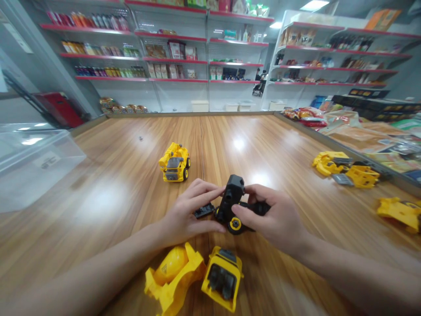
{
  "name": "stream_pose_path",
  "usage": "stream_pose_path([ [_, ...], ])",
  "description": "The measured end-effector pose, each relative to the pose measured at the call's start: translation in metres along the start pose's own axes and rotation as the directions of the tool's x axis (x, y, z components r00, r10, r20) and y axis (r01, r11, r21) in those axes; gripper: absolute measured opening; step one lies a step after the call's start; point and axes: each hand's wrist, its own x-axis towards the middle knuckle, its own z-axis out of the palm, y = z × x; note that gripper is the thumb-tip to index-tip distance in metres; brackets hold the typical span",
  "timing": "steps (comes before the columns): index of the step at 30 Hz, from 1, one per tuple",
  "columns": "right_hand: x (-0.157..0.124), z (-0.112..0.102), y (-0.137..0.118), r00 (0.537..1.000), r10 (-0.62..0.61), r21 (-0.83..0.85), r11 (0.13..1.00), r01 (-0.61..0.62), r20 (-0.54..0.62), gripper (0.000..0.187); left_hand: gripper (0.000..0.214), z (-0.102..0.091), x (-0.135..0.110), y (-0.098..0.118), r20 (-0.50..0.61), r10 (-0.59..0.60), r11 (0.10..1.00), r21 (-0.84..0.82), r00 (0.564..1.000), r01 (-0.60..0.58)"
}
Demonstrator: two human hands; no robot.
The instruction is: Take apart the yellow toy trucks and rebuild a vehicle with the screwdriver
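Near the middle of the table, my right hand point(276, 215) grips a black toy truck chassis point(226, 204) with yellow-hubbed wheels, its thumb pressed on the side. The chassis is tilted up on end. My left hand point(197, 206) steadies it from the other side, fingertips and thumb against it. Under the left fingers shows a small flat black part point(204, 210), partly covered. Close to me lie a yellow mixer-drum body point(174, 272) and a yellow truck cab point(223, 278) with a dark inside. Beyond my left hand stands a yellow toy truck point(175, 162) on its wheels.
Yellow toy vehicle parts point(345, 169) lie at the right, with another yellow piece point(399, 214) nearer the edge. A clear plastic bin point(36, 162) stands at the left. Packaged goods point(348, 127) lie beyond the right rim. Stocked shelves point(174, 57) line the back.
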Motion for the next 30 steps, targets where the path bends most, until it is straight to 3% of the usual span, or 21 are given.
stream_pose_path([
  [2, 0.007, -0.011, 0.001, 0.996, -0.047, -0.151, 0.988, 0.035, -0.072, 0.023, 0.071, 0.001, -0.002, -0.003, 0.003, -0.012, 1.0, 0.029, 1.0, 0.012],
  [4, 0.016, -0.025, 0.007, 0.992, -0.07, -0.351, 0.936, 0.027, -0.109, 0.022, 0.051, 0.002, -0.004, -0.005, 0.017, -0.025, 0.996, 0.087, 1.0, 0.023],
  [6, 0.023, -0.038, 0.017, 0.996, -0.02, -0.552, 0.834, -0.031, -0.087, 0.022, 0.028, 0.004, -0.007, -0.008, 0.043, 0.004, 0.99, 0.142, 0.999, -0.01],
  [9, 0.03, -0.048, 0.035, 0.995, 0.078, -0.722, 0.685, -0.097, -0.06, 0.025, 0.019, 0.006, -0.009, -0.009, 0.097, 0.087, 0.975, 0.198, 0.991, -0.105],
  [13, 0.031, -0.047, 0.046, 0.993, 0.118, -0.733, 0.677, -0.066, 0.019, 0.029, 0.029, 0.001, -0.006, -0.004, 0.263, 0.172, 0.938, 0.249, 0.949, -0.239],
  [15, 0.03, -0.046, 0.042, 0.995, 0.088, -0.713, 0.7, -0.033, 0.04, 0.029, 0.034, -0.002, -0.003, 0.0, 0.356, 0.175, 0.928, 0.252, 0.918, -0.275],
  [17, 0.028, -0.048, 0.034, 0.991, 0.011, -0.663, 0.744, 0.081, 0.134, 0.026, 0.036, -0.004, -0.001, 0.002, 0.41, 0.173, 0.924, 0.248, 0.895, -0.292],
  [20, 0.024, -0.051, 0.023, 0.901, -0.084, -0.53, 0.784, 0.323, 0.426, 0.027, 0.036, -0.003, -0.002, 0.001, 0.441, 0.169, 0.93, 0.224, 0.882, -0.291],
  [22, 0.022, -0.051, 0.02, 0.84, -0.082, -0.488, 0.782, 0.388, 0.537, 0.022, 0.036, -0.002, -0.003, -0.001, 0.445, 0.161, 0.939, 0.205, 0.881, -0.275],
  [24, 0.021, -0.048, 0.02, 0.83, -0.063, -0.499, 0.773, 0.392, 0.554, 0.017, 0.036, -0.002, -0.005, -0.003, 0.433, 0.152, 0.948, 0.19, 0.888, -0.255],
  [30, 0.016, -0.033, 0.023, 0.871, -0.054, -0.559, 0.747, 0.36, 0.488, 0.026, 0.033, -0.001, -0.009, -0.008, 0.361, 0.13, 0.963, 0.178, 0.924, -0.205],
])
